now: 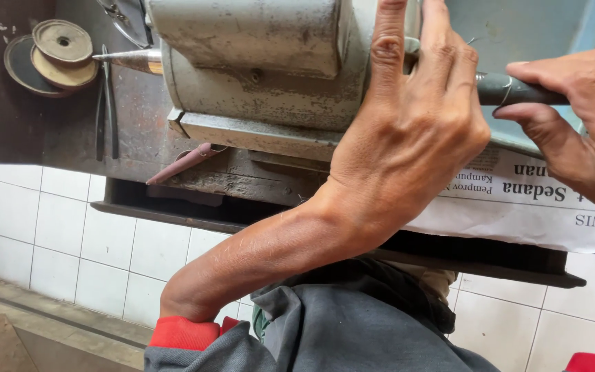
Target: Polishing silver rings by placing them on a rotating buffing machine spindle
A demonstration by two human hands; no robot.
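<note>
I see one printed item: a sheet of newspaper, white with black lettering, lying flat at the right of the frame and overhanging the counter edge. No packages, signs or screens.

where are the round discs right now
In the head view, the stacked round discs lie top left on the dark bench, beside the machine's pointed spindle tip.

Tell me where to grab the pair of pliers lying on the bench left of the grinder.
Take the pliers by their two long dark handles, coming from above. They lie flat on the bench, side by side, running toward you. The head end sits up by the pointed spindle, so stay low on the handles.
</note>
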